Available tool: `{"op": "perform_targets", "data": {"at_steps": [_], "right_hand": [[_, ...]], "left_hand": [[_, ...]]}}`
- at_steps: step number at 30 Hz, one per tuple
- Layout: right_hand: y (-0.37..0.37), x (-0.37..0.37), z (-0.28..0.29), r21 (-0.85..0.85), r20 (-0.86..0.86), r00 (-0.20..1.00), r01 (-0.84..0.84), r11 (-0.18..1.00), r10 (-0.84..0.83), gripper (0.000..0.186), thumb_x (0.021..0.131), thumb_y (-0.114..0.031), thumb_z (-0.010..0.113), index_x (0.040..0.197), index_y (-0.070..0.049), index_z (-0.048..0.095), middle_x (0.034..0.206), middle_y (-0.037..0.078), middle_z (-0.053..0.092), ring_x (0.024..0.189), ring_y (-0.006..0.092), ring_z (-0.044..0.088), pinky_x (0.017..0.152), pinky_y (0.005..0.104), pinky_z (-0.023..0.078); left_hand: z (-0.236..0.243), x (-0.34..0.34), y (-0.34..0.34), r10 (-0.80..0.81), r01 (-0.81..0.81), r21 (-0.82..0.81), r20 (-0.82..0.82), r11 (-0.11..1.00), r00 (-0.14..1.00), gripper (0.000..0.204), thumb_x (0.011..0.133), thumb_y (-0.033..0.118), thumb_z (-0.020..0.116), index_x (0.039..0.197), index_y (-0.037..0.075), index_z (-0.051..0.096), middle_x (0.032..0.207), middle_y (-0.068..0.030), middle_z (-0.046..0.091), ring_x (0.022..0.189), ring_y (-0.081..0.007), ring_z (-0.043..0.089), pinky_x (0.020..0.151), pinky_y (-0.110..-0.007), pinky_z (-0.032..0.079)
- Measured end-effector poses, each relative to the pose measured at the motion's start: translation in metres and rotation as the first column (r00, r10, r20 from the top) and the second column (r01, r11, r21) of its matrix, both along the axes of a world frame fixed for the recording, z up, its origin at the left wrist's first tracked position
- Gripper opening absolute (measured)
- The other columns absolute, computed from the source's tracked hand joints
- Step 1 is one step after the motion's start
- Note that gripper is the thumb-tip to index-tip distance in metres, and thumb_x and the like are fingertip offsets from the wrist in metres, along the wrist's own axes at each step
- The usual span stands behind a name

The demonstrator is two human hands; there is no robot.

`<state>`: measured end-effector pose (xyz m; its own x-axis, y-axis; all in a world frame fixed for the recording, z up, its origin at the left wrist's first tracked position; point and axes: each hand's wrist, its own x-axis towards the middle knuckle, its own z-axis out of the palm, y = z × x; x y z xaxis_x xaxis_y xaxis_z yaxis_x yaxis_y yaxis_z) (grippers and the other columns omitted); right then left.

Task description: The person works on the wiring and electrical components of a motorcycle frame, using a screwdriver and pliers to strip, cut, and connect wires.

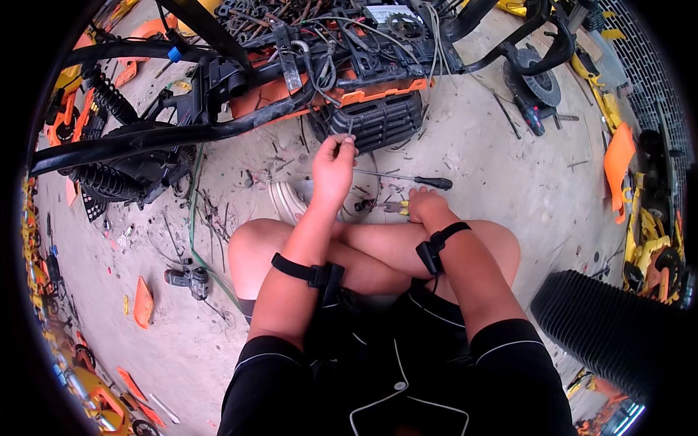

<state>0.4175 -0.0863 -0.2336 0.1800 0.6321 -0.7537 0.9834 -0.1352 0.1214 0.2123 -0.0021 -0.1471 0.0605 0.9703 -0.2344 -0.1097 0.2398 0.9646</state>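
My left hand [334,168] is raised in front of the vehicle frame, thumb and forefinger pinched on a thin grey cable-like piece [351,126]. Behind it lies a black ribbed plastic part [385,120] beneath the orange-edged frame. My right hand [426,204] is low over the floor beside my shin, fingers curled at the handles of yellow-handled pliers [396,208]. Its grip is partly hidden. Just beyond that hand, a long screwdriver [434,182] with a black handle rests on the floor, its shaft pointing left.
A black tubular frame [163,134] with coil springs spans the far left. Bolts and tools [269,18] are heaped on top. A cordless drill [190,280] lies left, another power tool [534,120] by a wheel [542,80]. A black corrugated tube [596,327] stands right.
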Motion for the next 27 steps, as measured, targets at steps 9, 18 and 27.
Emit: {"op": "perform_targets", "data": {"at_steps": [9,18,27], "right_hand": [[0.02,-0.011,-0.023,-0.059,0.111,0.985,-0.128,0.99,0.134,0.057,0.077,-0.027,0.078,0.127,-0.009,0.06,0.121,0.011,0.069,0.113,0.0259,0.066,0.087,0.0383,0.056],[0.025,-0.019,0.032,0.064,-0.048,0.96,-0.272,0.96,0.275,0.049,0.074,-0.033,0.07,0.115,-0.008,0.066,0.111,0.012,0.071,0.103,0.0293,0.068,0.085,0.0389,0.055],[0.014,0.003,0.155,0.022,-0.957,0.191,0.801,0.598,-0.221,0.033,0.083,-0.026,0.06,0.105,-0.001,0.057,0.097,0.016,0.067,0.094,0.0322,0.067,0.078,0.0417,0.054]], "left_hand": [[0.001,-0.004,-0.003,-0.087,0.087,0.004,-0.015,0.996,0.996,0.021,0.099,0.02,0.057,0.108,0.002,0.065,0.085,-0.0023,0.064,0.071,-0.0094,0.056,0.061,-0.023,0.044],[-0.005,-0.008,0.009,-0.078,0.079,0.013,-0.044,0.997,0.996,0.02,0.097,0.017,0.059,0.102,-0.001,0.066,0.078,-0.0005,0.063,0.069,-0.0074,0.053,0.064,-0.025,0.045],[0.002,-0.005,0.008,-0.161,0.164,0.014,-0.104,0.986,0.981,0.02,0.096,0.016,0.06,0.103,-0.001,0.067,0.073,0.0022,0.056,0.068,-0.0068,0.048,0.063,-0.025,0.042]]}}
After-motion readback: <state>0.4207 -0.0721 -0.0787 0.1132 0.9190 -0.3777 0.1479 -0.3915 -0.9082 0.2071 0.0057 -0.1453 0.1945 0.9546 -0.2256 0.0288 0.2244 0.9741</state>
